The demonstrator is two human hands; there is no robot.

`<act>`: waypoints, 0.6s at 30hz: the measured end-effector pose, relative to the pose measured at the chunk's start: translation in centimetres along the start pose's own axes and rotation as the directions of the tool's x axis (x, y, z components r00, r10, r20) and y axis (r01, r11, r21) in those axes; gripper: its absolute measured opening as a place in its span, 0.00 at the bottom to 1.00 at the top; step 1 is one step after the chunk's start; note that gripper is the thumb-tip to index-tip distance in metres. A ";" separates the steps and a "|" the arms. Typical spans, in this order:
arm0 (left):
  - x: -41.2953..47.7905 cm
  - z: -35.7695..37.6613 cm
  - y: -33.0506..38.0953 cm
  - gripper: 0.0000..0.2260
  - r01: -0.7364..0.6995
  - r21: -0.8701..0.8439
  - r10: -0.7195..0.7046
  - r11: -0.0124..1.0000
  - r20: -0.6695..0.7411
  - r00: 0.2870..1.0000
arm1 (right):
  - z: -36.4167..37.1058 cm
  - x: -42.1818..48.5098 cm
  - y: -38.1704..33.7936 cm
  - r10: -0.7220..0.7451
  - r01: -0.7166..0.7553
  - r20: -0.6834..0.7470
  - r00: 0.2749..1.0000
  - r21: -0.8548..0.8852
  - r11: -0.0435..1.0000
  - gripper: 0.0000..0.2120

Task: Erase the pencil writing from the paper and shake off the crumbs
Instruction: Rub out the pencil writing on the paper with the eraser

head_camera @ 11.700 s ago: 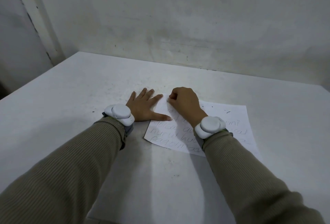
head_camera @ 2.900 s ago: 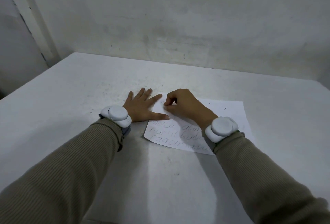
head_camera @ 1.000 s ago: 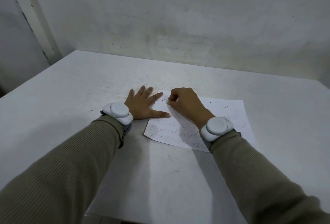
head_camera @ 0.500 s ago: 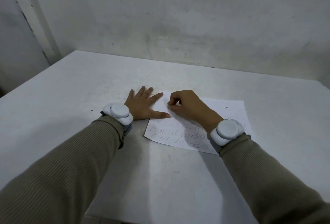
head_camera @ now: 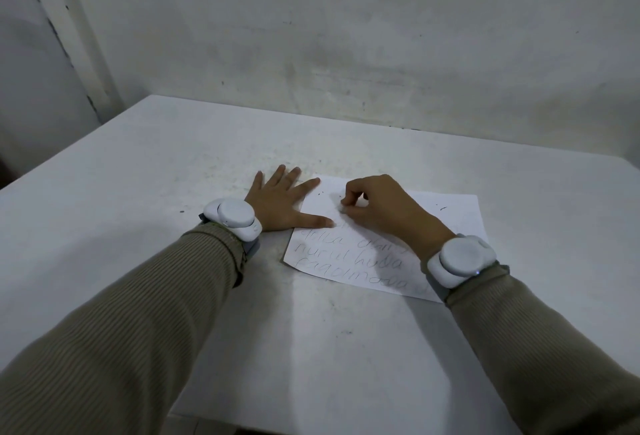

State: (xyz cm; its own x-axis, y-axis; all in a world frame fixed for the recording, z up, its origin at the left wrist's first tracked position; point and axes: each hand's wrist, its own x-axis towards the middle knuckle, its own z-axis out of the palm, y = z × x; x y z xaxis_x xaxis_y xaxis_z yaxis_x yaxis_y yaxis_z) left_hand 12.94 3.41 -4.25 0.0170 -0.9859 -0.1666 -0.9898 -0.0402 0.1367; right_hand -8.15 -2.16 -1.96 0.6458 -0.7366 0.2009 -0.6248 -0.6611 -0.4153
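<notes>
Across the white tabletop (head_camera: pixel 138 192), the flat, splayed left hand (head_camera: pixel 277 204) steadied the pencilled white paper sheet (head_camera: pixel 460 219) at its nine o'clock edge while the right hand (head_camera: pixel 384 207), fingers (head_camera: pixel 350 192) curled, pinched a presumably hidden eraser.

A scuffed white rectangular desk (head_camera: pixel 166 199) stands pushed against a stained, off-white plaster wall (head_camera: pixel 346 36), a pale vertical trim strip (head_camera: pixel 74 36) at left.

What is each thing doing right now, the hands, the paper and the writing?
paper: flat on the table, top part blank.
pencil writing: three lines not yet erased, lower part.
left hand: flat, fingers spread, thumb on the paper's left edge.
right hand: fingers curled, pinching a small eraser against the paper.
</notes>
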 end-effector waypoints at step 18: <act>0.0 0.1 0.0 0.54 0.009 -0.022 -0.009 1.000 -0.005 1.000 | 0.6 0.0 -0.8 0.002 -0.006 -0.070 0.998 -0.061 0.998 0.04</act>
State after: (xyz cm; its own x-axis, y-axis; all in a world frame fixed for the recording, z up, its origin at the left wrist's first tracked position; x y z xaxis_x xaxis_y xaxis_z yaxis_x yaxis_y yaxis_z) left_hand 12.95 3.40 -4.37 0.0266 -0.9863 -0.1626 -0.9862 -0.0525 0.1570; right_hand -7.37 -1.56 -2.20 0.6125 -0.7460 0.2614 -0.6542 -0.6640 -0.3621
